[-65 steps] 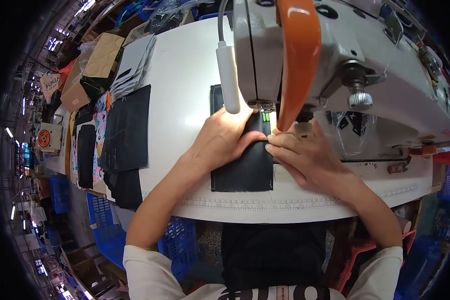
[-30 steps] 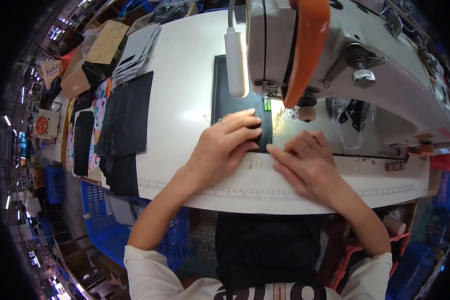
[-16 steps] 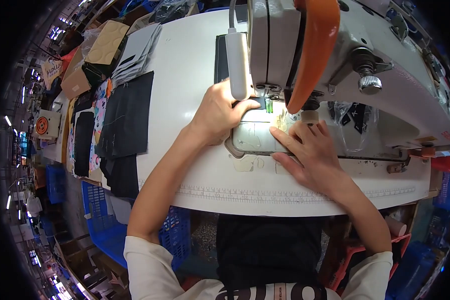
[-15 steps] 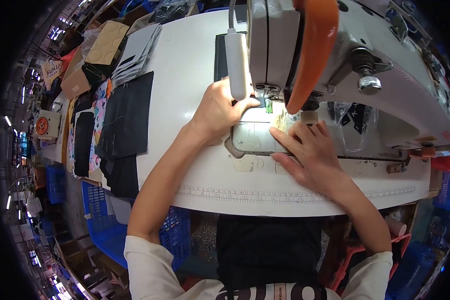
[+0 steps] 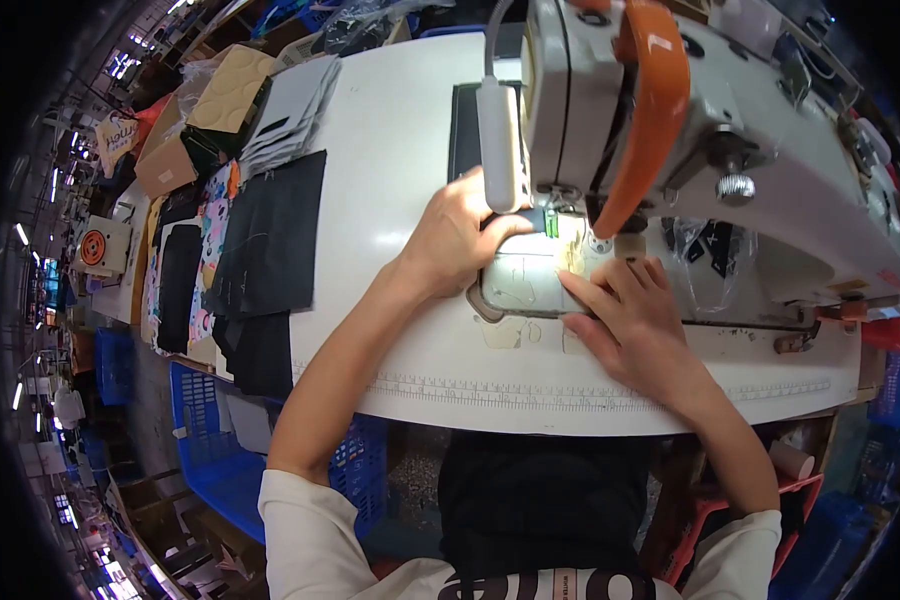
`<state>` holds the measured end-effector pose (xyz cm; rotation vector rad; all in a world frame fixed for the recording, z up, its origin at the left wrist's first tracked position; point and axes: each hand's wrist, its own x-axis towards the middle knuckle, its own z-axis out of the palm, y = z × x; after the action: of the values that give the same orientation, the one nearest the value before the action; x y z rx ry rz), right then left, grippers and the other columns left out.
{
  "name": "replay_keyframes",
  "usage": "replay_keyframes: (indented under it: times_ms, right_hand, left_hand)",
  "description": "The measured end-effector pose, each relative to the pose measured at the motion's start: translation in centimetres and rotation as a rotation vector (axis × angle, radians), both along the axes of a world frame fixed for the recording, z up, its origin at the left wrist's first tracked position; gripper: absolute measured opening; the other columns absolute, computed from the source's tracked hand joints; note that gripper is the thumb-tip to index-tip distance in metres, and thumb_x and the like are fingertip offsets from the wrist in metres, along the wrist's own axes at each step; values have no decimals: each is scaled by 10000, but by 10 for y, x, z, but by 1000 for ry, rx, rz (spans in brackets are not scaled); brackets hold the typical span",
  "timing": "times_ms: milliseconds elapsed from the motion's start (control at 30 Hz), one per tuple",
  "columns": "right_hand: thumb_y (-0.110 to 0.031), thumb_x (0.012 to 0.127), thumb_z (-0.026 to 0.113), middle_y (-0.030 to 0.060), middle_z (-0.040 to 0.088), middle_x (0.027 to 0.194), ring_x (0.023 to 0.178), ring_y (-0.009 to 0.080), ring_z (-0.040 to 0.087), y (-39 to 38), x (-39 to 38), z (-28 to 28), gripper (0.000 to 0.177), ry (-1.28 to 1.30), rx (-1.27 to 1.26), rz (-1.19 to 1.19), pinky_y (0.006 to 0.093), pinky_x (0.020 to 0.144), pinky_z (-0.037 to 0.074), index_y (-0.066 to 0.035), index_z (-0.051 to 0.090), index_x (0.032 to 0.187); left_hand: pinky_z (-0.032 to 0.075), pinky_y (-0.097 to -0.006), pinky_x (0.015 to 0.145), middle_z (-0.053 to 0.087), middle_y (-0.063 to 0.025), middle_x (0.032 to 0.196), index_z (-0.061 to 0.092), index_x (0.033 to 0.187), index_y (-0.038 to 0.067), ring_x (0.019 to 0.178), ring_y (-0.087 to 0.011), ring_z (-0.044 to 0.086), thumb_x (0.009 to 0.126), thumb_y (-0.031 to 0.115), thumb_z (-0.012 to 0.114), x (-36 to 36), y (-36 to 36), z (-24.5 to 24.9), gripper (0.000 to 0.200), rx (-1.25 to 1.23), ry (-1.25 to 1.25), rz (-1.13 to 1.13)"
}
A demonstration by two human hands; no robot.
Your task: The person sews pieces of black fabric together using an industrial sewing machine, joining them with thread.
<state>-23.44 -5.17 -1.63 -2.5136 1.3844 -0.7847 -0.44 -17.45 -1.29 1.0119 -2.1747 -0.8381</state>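
Note:
A white sewing machine [image 5: 590, 110] with an orange lever [image 5: 658, 110] stands over a lit metal plate [image 5: 520, 285]. My left hand [image 5: 455, 240] is left of the needle area, its thumb pressed onto a piece of dark fabric [image 5: 534, 221] and its other fingers partly hidden behind the lamp. A small green piece [image 5: 552, 224] shows at the fabric's end, near the presser foot. My right hand [image 5: 635, 325] rests on the plate to the right, with index finger and thumb stretched apart and nothing visible between them. Its other fingers bend near the machine.
A white lamp [image 5: 499, 145] hangs beside the machine head. Dark fabric panels [image 5: 270, 235] and grey sheets [image 5: 290, 115] lie at the table's left. Right of the needle is a clear plastic bag [image 5: 715, 265] with black pieces. A printed ruler [image 5: 510, 398] runs along the front edge.
The whole view has shifted slightly, so the table and machine appear a little further right and lower. Both hands keep nearly the same place at the machine; the left still holds the dark fabric.

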Motion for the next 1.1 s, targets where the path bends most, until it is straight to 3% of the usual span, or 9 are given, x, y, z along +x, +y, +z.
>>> replay_keyframes:
  times_ms: [100,233,433,767,900,1000,1100]
  right_hand:
    - [-190,835,780,74,561,1031,986,278,543,19,-4,16,442,55,72,-57,420,942,404,-80,678,1251]
    - [-150,802,788,104,575,1080,1044,311,543,47,-6,17,445,-9,144,-73,438,966,413,-62,681,1224]
    - [-102,771,795,120,584,1117,1070,326,540,58,2,14,441,-43,180,-199,432,977,417,-51,693,1197]
    - [-26,765,781,118,586,1121,1061,308,551,57,8,11,390,-103,256,-300,408,934,441,-53,713,1148]
    - [2,777,757,122,585,1115,1043,307,553,57,10,15,378,-86,294,-315,404,912,450,-56,703,1146]
    - [14,780,741,123,585,1113,1022,311,554,55,12,14,381,-89,270,-312,406,906,447,-55,688,1151]
    - [13,777,736,122,590,1098,1009,310,556,59,14,11,386,-21,215,-296,406,901,444,-51,680,1154]
  left_hand:
    - [562,-404,851,696,-172,1098,719,954,-17,1008,-363,679,798,101,785,22,11,3,207,-155,-85,-78]
    - [551,-417,989,679,-153,1242,716,1021,-3,1228,-345,636,768,36,822,68,70,21,278,-84,-124,-173]
    - [548,-430,1004,678,-145,1249,723,1026,10,1266,-356,618,756,101,854,95,115,29,313,-76,-126,-115]
    - [540,-452,1027,644,-139,1336,711,1142,45,1325,-369,573,763,144,857,113,108,28,418,-61,-156,-82]
    - [521,-485,1051,599,-173,1398,683,1203,23,1369,-377,530,818,159,803,111,100,36,425,-75,-263,-135]
    - [441,-502,1128,543,-252,1437,625,1266,-61,1416,-405,461,856,80,677,106,77,26,437,-232,-409,-230]
    - [391,-507,1164,537,-262,1444,593,1298,-69,1430,-394,447,879,50,615,86,15,11,437,-389,-434,-262]
